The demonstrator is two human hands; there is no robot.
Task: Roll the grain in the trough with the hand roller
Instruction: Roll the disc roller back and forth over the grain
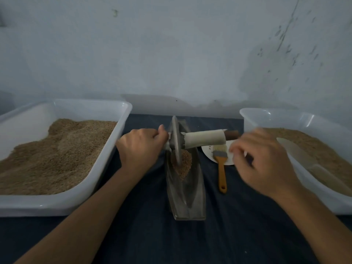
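Centrally, the boat-shaped trough (185, 189) holds grain (182, 164) under the roller (176, 140) disc. The left hand (140, 147) grips the left handle; the right hand (263, 161), blurred and loosely curled, hovers near the right handle, holding nothing.

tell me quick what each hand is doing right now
Left hand: grips the left handle of the hand roller.
Right hand: blurred, fingers loosely curled near the right handle, holding nothing visible.
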